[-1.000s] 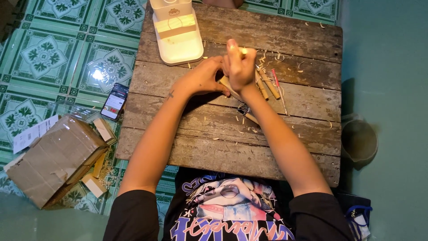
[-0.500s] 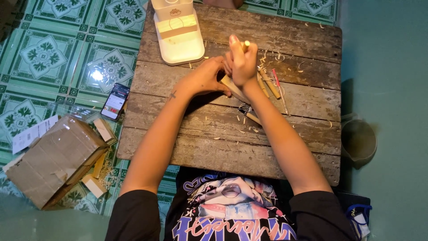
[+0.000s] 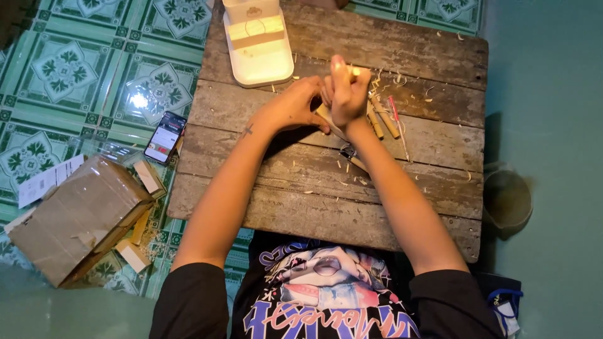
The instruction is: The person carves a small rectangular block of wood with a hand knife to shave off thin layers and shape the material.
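Both hands meet over the weathered wooden table (image 3: 402, 207): the right hand (image 3: 347, 94) is fisted around a small wooden piece (image 3: 328, 116), and the left hand (image 3: 295, 107) touches it. Wooden sticks (image 3: 383, 122) lie just right of the hands, a white lamp base (image 3: 259, 47) beyond the left hand.

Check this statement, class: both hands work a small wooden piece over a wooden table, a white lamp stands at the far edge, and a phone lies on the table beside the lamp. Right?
Wrong in one point. The phone lies on the green tiled floor, left of the wooden table, not beside the white lamp. The head view shows this. The left hand and right hand do work a small wooden piece.
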